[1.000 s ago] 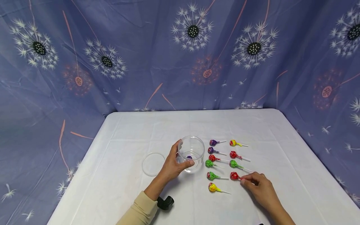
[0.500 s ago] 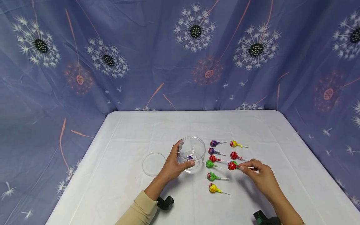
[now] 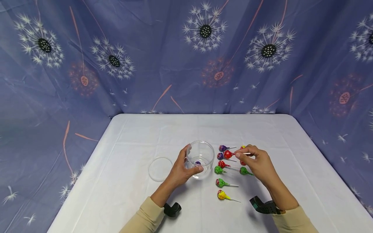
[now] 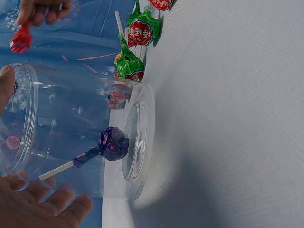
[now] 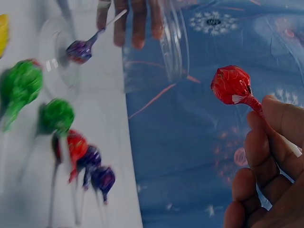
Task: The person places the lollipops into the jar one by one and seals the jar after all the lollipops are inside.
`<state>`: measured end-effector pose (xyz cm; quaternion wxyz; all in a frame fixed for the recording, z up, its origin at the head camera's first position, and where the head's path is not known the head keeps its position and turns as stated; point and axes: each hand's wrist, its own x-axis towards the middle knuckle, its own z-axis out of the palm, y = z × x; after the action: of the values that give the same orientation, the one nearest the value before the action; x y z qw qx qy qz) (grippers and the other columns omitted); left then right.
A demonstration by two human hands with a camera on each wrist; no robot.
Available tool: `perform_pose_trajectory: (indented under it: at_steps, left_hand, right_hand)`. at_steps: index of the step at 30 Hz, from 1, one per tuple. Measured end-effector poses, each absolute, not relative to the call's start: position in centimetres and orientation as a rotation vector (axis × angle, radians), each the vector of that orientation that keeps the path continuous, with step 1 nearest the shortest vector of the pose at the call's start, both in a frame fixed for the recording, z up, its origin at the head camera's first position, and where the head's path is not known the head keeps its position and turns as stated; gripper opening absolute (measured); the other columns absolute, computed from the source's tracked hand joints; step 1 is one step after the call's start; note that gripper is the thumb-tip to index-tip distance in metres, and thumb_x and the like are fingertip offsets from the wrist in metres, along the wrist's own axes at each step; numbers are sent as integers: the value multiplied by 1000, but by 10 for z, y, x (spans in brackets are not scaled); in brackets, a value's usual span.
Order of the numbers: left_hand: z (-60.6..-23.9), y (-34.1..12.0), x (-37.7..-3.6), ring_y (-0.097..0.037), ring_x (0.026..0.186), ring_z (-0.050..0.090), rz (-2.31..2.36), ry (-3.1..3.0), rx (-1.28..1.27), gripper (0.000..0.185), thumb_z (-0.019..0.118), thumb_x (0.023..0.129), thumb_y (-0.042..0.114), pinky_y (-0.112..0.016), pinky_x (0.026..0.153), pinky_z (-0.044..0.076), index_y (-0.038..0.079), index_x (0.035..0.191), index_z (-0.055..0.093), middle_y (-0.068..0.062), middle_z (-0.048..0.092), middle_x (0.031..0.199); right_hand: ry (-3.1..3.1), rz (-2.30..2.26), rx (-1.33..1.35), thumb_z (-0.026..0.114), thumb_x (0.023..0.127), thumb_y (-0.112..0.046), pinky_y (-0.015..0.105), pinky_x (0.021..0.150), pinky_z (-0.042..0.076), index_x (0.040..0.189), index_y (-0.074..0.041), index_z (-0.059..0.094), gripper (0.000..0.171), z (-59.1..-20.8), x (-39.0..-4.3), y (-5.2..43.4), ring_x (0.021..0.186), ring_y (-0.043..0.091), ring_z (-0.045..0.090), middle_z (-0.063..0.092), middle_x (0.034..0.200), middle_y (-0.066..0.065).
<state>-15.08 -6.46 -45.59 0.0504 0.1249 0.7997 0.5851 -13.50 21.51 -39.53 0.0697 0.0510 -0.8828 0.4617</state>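
My left hand (image 3: 180, 172) grips a clear plastic jar (image 3: 210, 161), thumb on the near side and fingers round the far side. The jar stands upright on the table, mouth up. Inside it a purple lollipop (image 4: 114, 144) leans with its stick toward the wall. My right hand (image 3: 260, 165) pinches a red lollipop (image 5: 231, 85) just below its wrapped head, holding it raised to the right of the jar. In the right wrist view the head points toward the jar's mouth. The right hand partly covers a yellow lollipop (image 3: 243, 147) and another red one behind it.
Right of the jar lie purple (image 3: 223, 148), red (image 3: 222, 164), green (image 3: 220, 183) and yellow (image 3: 222, 194) lollipops in a column. Another green lollipop (image 3: 244, 171) lies under the right hand. A clear round lid (image 3: 159, 157) rests left of the jar. A patterned curtain (image 3: 163, 58) backs the white table.
My right hand has lifted the red lollipop from the near end of the right column and carried it up and left, over the others. My left hand stays on the jar.
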Motion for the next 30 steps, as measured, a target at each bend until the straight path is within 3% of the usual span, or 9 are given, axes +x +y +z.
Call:
perform_pose_trajectory:
  at_steps: [6,12,16,20,26,30]
  left_hand:
    - [-456,-65,-151,-29,140,33,1779,2439,379,92,78,76,34,-51,115,28,23,148,23,-7,31,152]
    - [-455,-64,-151,-29,140,33,1777,2433,380,94,78,75,36,-51,115,28,23,149,22,-8,32,152]
    - [-455,-64,-151,-32,139,33,1784,2419,383,95,79,75,37,-52,115,28,23,149,21,-9,32,152]
    - [-455,-64,-151,-31,140,33,1784,2411,365,96,79,74,37,-51,116,26,23,149,21,-8,31,152]
    - [-455,-64,-151,-31,139,33,1798,2405,379,95,79,75,36,-51,116,27,23,149,21,-8,31,152]
    - [-456,-64,-152,-31,139,34,1811,2398,397,94,78,76,35,-51,116,26,23,149,20,-10,31,152]
  right_hand:
    - [-2636,1450,218,66,87,-37,26,61,45,95,-20,74,19,-383,-147,199,86,11,49,63,87,-4]
    - [-2633,1435,310,68,86,-37,31,77,42,91,-22,74,17,-375,-157,180,91,10,49,65,85,-4]
    - [-2618,1452,393,70,85,-32,33,81,43,90,-21,74,13,-374,-163,169,90,10,49,64,80,-3]
    - [-2634,1440,435,71,84,-32,31,77,46,88,-21,75,12,-375,-167,159,86,13,49,63,78,-3]
    - [-2691,1398,443,73,82,-30,27,62,49,90,-18,75,14,-377,-173,143,84,16,49,63,81,-1]
    - [-2678,1320,510,74,81,-24,28,65,45,89,-16,76,11,-379,-178,134,83,19,50,67,82,-2]
